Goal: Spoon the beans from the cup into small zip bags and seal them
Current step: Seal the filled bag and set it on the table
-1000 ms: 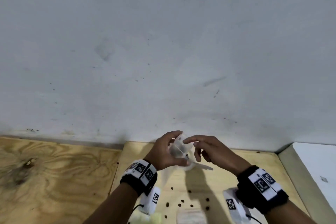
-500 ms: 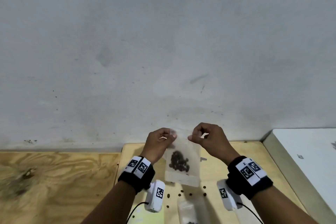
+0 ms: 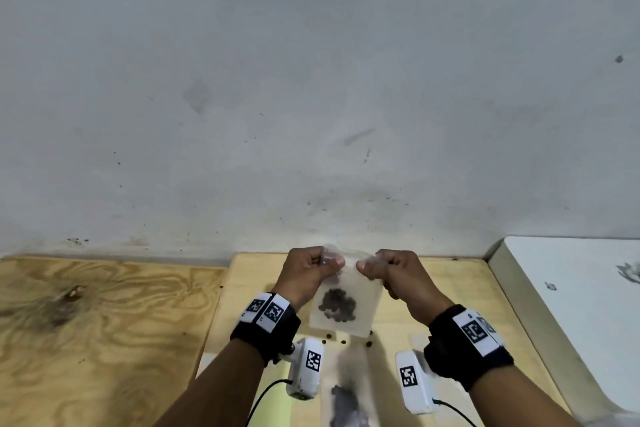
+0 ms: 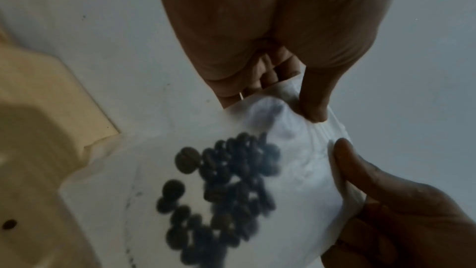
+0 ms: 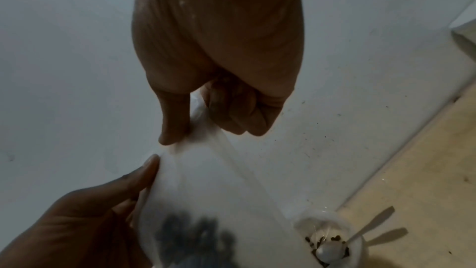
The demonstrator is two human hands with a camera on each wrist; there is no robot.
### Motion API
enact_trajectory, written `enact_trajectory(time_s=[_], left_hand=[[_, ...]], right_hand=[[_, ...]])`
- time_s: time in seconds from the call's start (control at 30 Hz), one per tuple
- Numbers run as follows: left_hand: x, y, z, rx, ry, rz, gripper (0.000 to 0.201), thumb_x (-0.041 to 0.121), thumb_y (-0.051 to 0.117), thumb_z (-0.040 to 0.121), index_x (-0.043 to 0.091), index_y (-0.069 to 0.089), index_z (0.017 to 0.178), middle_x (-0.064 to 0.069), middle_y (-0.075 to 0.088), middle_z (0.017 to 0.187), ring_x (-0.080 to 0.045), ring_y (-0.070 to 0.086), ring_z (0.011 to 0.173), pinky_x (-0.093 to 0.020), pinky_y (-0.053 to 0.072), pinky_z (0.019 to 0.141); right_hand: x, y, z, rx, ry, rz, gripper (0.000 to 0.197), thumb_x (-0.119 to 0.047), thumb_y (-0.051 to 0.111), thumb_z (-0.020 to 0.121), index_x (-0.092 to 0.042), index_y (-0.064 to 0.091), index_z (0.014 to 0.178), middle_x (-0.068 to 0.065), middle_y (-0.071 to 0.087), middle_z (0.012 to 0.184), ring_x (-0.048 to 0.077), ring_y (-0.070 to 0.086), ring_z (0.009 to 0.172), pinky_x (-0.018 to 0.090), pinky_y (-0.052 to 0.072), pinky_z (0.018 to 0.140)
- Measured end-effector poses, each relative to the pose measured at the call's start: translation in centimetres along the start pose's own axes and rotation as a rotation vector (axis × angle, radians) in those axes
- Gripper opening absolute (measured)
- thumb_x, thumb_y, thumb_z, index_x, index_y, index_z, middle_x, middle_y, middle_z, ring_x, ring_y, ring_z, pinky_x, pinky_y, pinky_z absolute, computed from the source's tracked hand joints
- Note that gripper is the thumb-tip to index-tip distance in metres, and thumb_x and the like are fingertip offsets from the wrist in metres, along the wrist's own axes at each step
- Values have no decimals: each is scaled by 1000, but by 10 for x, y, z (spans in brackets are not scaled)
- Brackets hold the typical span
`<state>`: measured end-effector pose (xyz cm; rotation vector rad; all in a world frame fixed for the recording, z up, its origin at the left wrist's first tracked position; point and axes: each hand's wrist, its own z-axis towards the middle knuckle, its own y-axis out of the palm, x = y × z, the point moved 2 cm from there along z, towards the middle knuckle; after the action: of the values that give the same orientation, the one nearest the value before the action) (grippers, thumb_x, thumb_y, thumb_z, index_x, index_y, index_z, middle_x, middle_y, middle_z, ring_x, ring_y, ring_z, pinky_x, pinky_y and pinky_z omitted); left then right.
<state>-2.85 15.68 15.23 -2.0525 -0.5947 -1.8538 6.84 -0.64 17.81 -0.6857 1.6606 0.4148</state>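
A small clear zip bag [image 3: 346, 302] hangs upright over the light board, with dark beans [image 3: 337, 305] pooled in its lower half. My left hand [image 3: 329, 262] pinches the top edge at its left and my right hand [image 3: 369, 265] pinches it at its right, thumbs nearly meeting. In the left wrist view the thumb [image 4: 314, 109] presses on the bag's [image 4: 296, 170] mouth above the beans [image 4: 226, 191]. The right wrist view shows my fingers [image 5: 177, 127] squeezing the plastic, and the white cup [image 5: 332, 229] with beans and a white spoon [image 5: 365, 229] stands at lower right.
Loose beans [image 3: 343, 341] lie on the light board [image 3: 450, 291] under the bag. Another bag with beans [image 3: 346, 399] lies blurred at the bottom edge. A plywood table [image 3: 104, 322] spreads left, a white slab [image 3: 571, 305] right, and a grey wall [image 3: 311, 97] rises behind.
The bag with beans was lifted and now hangs by its top edge. Both hands have drawn closer together along that edge.
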Motion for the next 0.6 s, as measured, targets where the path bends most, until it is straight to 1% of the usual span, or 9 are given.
enact_trajectory(time_s=[0.07,0.13,0.17,0.33,0.4,0.47,0.5,0.53,0.6], left_hand=[[-2,8,-8,19,-13,-31,7,14,75,82,8,75,79,-11,74,83,-21,69,80,-34,56,82],[-9,14,-16,34,-49,-113,11,15,71,86,13,77,77,-10,74,84,-23,69,83,-38,54,88],[-13,16,-21,39,-66,-153,14,14,68,87,14,78,77,-10,75,84,-23,69,83,-40,54,89],[-28,31,-43,94,-89,-169,14,11,66,88,11,78,81,-12,75,86,-23,69,79,-40,57,84],[-37,35,-48,119,-114,-201,13,13,65,89,6,76,87,-14,73,89,-24,68,79,-41,58,82],[-49,36,-50,176,-176,-249,18,15,66,90,-1,73,94,-18,72,94,-27,69,77,-42,59,75],[-57,35,-54,217,-209,-273,21,15,66,90,-3,72,97,-19,72,94,-25,69,73,-37,59,66],[-65,33,-56,264,-234,-267,23,15,65,91,-6,70,99,-19,71,93,-21,67,65,-30,56,57],[-82,31,-63,323,-283,-190,26,19,65,92,-5,69,102,-20,71,91,-18,60,58,-24,47,53]], right_hand=[[5,-10,-7,-3,28,30,23,-17,80,81,-5,66,67,-8,43,52,11,25,47,23,18,46],[11,-22,-17,4,54,133,27,-17,79,82,8,67,82,-4,48,56,13,22,49,24,17,47],[14,-27,-23,10,64,159,29,-17,78,83,10,67,85,-1,52,59,14,23,50,24,17,47],[32,-32,-41,58,88,169,21,-19,77,84,-6,64,74,5,60,69,13,27,47,22,20,45],[41,-31,-49,115,62,171,16,-18,77,85,-11,62,84,5,64,73,14,30,47,23,23,43],[56,-31,-60,115,36,127,25,-15,77,85,-15,54,91,3,66,77,10,39,48,20,30,43],[66,-29,-66,71,25,49,26,-11,78,84,-14,52,88,3,66,81,6,45,50,16,33,44],[74,-24,-73,6,22,-57,23,-7,77,83,-11,54,85,7,66,86,2,49,52,12,35,45],[95,-17,-84,-89,85,-203,12,-2,76,81,-5,65,84,11,63,88,-3,51,50,8,35,45]])
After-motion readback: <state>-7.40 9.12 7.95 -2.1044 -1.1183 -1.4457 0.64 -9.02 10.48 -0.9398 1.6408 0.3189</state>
